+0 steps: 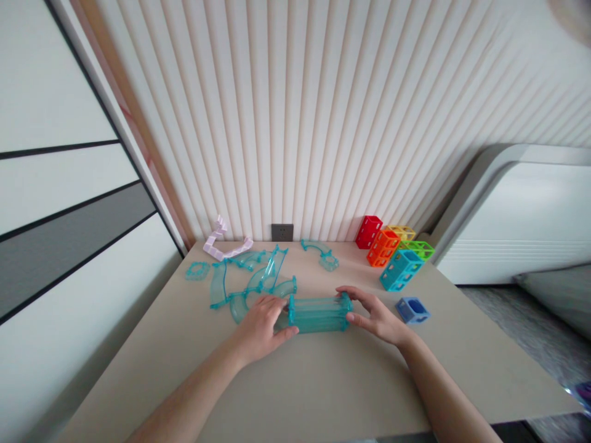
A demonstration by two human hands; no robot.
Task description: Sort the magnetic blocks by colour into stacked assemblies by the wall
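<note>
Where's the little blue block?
In the head view, the blue block sits on the table, right of the right hand and nearer you than the turquoise blocks.

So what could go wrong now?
The boxy, see-through teal plastic piece, held at both ends, might slip if the left grip or right grip loosens. The left grip could nudge the curved, see-through teal plastic piece beside it. The right grip might bump the hollow, blue plastic block nearby.
</note>
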